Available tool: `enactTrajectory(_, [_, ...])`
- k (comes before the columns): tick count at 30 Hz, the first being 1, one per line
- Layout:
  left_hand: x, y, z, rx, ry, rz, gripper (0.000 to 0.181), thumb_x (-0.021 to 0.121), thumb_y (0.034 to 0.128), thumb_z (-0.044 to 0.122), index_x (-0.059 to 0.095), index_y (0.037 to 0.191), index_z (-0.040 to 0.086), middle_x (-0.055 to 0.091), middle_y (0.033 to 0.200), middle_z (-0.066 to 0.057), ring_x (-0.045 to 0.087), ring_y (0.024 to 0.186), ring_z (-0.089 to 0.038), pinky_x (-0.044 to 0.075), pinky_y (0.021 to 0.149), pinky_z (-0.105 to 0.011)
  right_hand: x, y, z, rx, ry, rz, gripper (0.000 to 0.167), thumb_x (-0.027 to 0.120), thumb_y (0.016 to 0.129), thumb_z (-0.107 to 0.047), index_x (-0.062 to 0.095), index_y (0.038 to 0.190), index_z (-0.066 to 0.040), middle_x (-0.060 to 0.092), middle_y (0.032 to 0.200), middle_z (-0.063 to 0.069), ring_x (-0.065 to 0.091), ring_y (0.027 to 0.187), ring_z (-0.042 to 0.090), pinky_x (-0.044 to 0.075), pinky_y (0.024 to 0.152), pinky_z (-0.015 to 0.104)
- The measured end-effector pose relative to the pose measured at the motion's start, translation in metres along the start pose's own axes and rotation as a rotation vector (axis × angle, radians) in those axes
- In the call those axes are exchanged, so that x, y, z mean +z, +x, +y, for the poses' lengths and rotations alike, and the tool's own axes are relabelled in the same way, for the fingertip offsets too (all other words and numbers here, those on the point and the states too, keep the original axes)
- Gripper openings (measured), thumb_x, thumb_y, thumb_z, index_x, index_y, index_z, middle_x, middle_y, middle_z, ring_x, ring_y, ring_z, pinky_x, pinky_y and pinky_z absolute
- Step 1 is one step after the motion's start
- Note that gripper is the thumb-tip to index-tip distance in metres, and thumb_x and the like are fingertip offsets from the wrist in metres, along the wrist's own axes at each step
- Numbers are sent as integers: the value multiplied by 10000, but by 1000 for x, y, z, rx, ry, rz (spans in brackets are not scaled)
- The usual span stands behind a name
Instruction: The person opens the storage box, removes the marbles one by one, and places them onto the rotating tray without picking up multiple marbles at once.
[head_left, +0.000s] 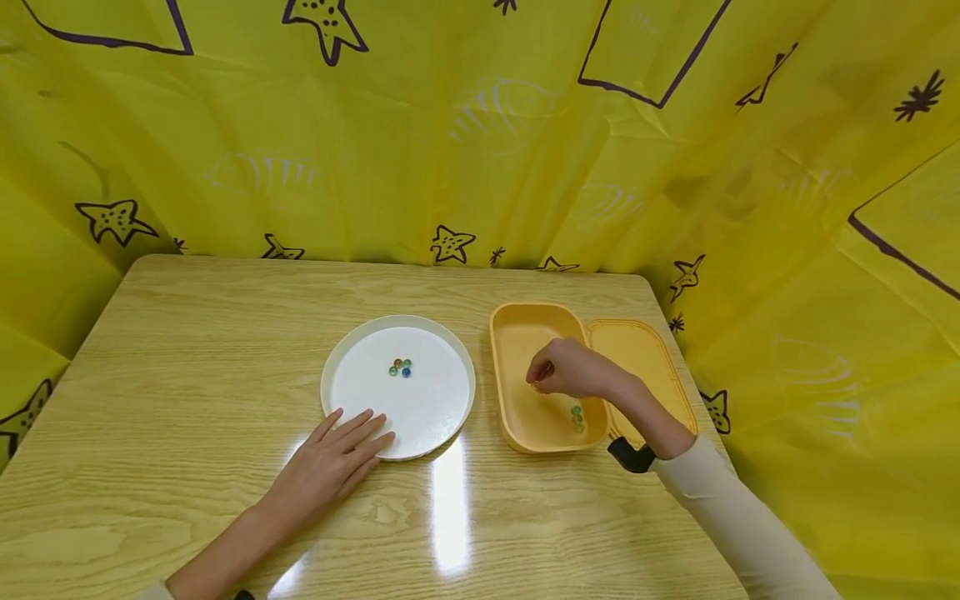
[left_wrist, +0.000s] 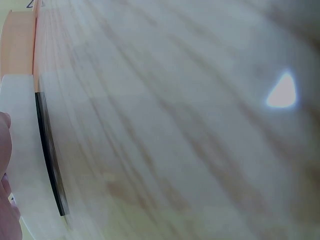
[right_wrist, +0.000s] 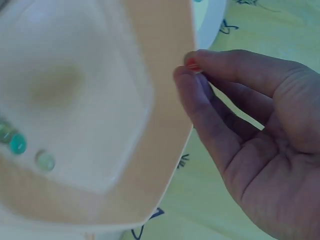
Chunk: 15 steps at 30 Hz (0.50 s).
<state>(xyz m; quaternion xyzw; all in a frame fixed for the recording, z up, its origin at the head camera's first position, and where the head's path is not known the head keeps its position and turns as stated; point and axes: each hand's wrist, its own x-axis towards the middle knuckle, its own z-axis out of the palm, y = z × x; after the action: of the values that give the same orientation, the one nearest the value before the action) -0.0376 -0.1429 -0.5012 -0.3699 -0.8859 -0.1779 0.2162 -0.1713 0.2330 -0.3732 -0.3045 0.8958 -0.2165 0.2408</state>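
Observation:
My right hand (head_left: 572,368) pinches a small red-orange marble (right_wrist: 192,65) between thumb and fingertips, over the orange plastic container (head_left: 517,337). Low in that container, near its front right corner, sit green marbles (head_left: 577,417); the right wrist view shows them against the container's wall. To the left stands a round white tray (head_left: 427,412) with a few marbles grouped toward its far half, among them a blue marble (head_left: 407,372) and an amber marble (head_left: 398,363). My left hand (head_left: 326,461) rests with its fingers spread over the tray's front left rim.
An orange lid (head_left: 637,358) lies on the wooden table (head_left: 225,350) just right of the container. Yellow patterned curtains (head_left: 405,167) hang close behind the table and along its right side. Light reflects off the tabletop in front of the tray.

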Motion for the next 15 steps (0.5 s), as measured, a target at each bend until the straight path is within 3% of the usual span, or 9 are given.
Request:
enactTrajectory(7, [0, 0, -1, 2, 4, -12, 529, 251, 1116, 373, 676, 1291, 112, 613, 1350, -121, 549, 1268, -310, 352, 1077, -538, 0, 16, -13, -35, 110, 145, 88, 712, 917, -41, 763, 985, -17, 726, 921, 17, 673, 827, 149, 569, 755, 309])
enactTrajectory(15, [-1, 0, 0, 14, -4, 12, 513, 269, 1116, 364, 674, 1290, 102, 615, 1344, -128, 558, 1255, -318, 377, 1048, -560, 7, 41, -29, -33, 153, 198, 104, 718, 914, -47, 763, 1005, -27, 724, 929, 18, 665, 828, 146, 559, 753, 297])
